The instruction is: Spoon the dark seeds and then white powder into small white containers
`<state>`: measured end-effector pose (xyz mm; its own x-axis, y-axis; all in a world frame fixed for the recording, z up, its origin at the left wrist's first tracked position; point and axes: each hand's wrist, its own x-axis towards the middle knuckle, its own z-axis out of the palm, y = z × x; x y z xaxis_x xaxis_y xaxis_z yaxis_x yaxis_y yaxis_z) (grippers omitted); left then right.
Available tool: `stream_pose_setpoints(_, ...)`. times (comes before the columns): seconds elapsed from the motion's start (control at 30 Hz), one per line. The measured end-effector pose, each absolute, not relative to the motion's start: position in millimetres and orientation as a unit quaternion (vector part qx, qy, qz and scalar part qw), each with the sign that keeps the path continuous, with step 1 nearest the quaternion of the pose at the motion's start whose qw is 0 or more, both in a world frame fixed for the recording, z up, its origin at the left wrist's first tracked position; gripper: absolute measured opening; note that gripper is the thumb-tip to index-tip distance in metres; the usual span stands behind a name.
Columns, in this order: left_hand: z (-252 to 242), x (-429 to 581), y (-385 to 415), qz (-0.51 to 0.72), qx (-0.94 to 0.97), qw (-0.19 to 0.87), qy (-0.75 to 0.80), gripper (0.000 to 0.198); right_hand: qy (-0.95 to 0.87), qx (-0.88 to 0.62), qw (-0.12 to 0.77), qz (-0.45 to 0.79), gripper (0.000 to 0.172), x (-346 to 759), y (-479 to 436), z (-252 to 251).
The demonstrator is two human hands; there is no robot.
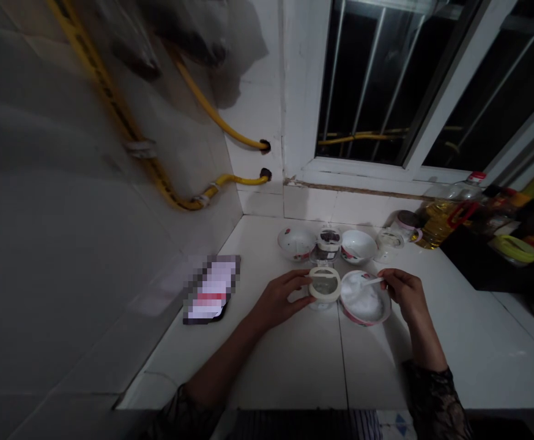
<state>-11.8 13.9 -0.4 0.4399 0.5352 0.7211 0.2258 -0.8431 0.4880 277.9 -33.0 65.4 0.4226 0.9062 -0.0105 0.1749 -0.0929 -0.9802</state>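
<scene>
My left hand [289, 294] grips the side of a small clear jar [325, 287] with a cream-coloured rim, its fingers and thumb closed round it. The jar stands on the white tiled counter, just left of a bowl [366, 319] with a pink-patterned outside. White powder or fine grains [358, 299] lie in that bowl. Pinched in my right hand [402, 288] is a small white spoon [373, 281], its far end in the white grains. Whether the jar has anything inside is hard to make out.
Behind stand a white bowl [296, 244], a jar with dark contents [328, 241], another bowl [358, 245] and a clear jar [389, 241]. An oil bottle [438, 223] and a dark condiment box [482, 263] are at right. A phone [214, 287] leans at the left wall.
</scene>
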Motion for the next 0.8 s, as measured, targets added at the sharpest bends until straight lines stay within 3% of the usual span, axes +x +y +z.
stream_pose_setpoints(0.2,1,-11,14,0.478,0.835,0.155,0.224,0.025,-0.415,-0.629,0.569,0.329,0.043,271,-34,70)
stream_pose_setpoints(0.33,3,-12,14,0.482,0.835,0.148,0.219,0.024,-0.488,-0.59,0.606,0.216,0.041,241,-42,70)
stream_pose_setpoints(0.53,3,-12,13,0.472,0.839,0.151,0.226,0.025,-0.779,-0.445,0.441,0.043,0.029,217,-51,63)
stream_pose_setpoints(0.7,3,-12,14,0.473,0.837,0.154,0.229,0.023,-0.626,-0.595,0.502,0.044,0.036,250,-50,66)
stream_pose_setpoints(0.8,2,-12,13,0.478,0.836,0.151,0.226,0.024,-0.587,-0.643,0.487,0.073,0.038,267,-45,66)
